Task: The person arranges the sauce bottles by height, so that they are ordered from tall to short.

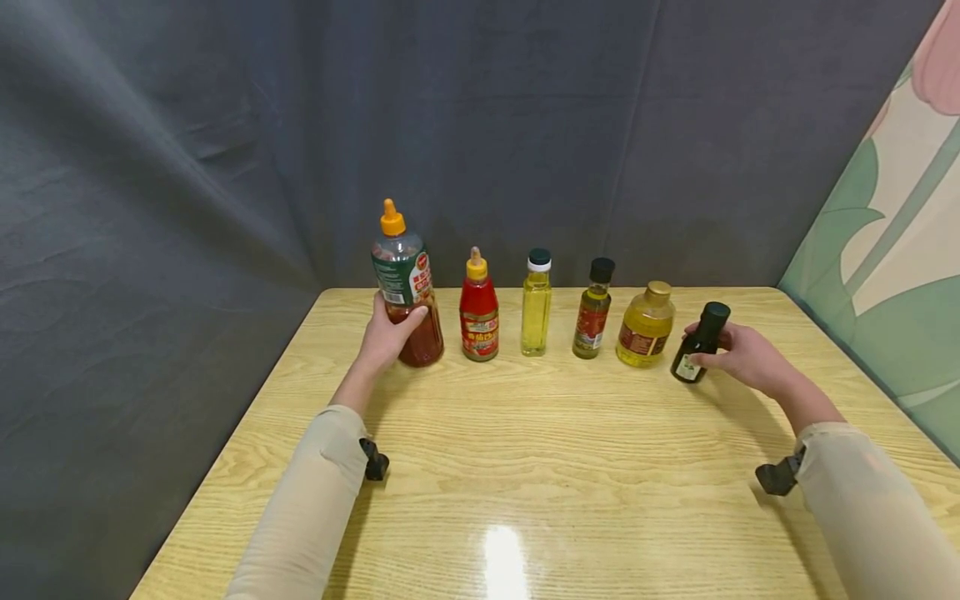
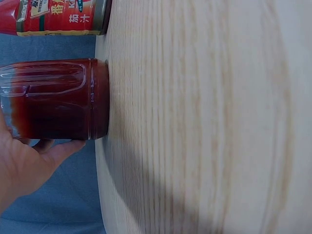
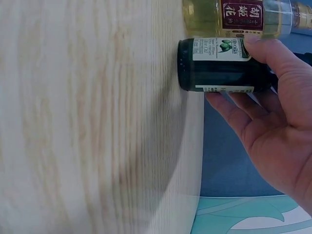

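At the left end of a row of bottles, my left hand grips a large sauce bottle with an orange nozzle cap, thumb across its front. The left wrist view shows its dark red lower part upright close to the tabletop, fingers behind it. At the row's right end my right hand holds a small dark green olive oil bottle with a black cap. In the right wrist view the thumb lies over the white label and the fingers curl round the far side.
Between the hands stand a red ketchup bottle, a slim yellow oil bottle, a dark-capped bottle with a red label and a gold-capped oil bottle. The wooden table ends at a grey curtain behind.
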`<state>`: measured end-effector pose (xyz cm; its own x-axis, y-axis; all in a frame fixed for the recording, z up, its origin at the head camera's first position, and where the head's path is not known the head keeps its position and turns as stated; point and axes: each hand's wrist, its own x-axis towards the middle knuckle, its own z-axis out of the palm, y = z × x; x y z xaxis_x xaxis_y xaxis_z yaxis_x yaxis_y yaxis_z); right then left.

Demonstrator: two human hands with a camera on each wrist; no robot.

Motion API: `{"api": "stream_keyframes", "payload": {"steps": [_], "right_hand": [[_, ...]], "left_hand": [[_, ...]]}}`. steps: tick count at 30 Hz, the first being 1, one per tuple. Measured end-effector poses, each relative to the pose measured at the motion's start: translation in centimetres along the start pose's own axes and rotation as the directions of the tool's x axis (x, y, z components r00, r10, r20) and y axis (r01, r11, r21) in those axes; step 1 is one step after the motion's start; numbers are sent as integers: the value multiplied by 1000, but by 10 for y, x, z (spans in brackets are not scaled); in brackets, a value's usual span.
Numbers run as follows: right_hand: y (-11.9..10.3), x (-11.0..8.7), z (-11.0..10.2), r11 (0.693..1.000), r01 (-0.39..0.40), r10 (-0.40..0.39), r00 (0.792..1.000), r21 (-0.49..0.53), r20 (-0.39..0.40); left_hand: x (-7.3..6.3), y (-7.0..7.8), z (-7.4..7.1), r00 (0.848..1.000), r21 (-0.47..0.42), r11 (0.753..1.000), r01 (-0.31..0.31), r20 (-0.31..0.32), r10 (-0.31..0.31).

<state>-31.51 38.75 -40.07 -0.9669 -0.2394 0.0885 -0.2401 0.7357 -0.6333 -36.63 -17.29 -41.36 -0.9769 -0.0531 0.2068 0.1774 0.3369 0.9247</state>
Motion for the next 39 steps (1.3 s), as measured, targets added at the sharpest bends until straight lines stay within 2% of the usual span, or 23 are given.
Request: {"api": "stream_keyframes", "payload": {"steps": [5,15,25,33,39], "right_hand": [[2,7,-1,1000,-31,31,999,-3,-7],[7,16,0,999,-35,33,997,-29,-70],[17,20,-4,998,-57,54,995,-29,-85],[20,20,-1,998,-69,70,993,10,-97],[16,22,0,996,-79,84,990,44,-112]], "left_hand": [[0,0,-1,1000,-3,1000,-2,-1,2],[-2,1,1,1000,10,1000,6,6,-6],[0,2,5,1000,3,1000,6,12,-6],[-2,2,7,1000,6,1000,11,9,-11],[0,1,8,1000,-8,1000,15,-16,-16]]}}
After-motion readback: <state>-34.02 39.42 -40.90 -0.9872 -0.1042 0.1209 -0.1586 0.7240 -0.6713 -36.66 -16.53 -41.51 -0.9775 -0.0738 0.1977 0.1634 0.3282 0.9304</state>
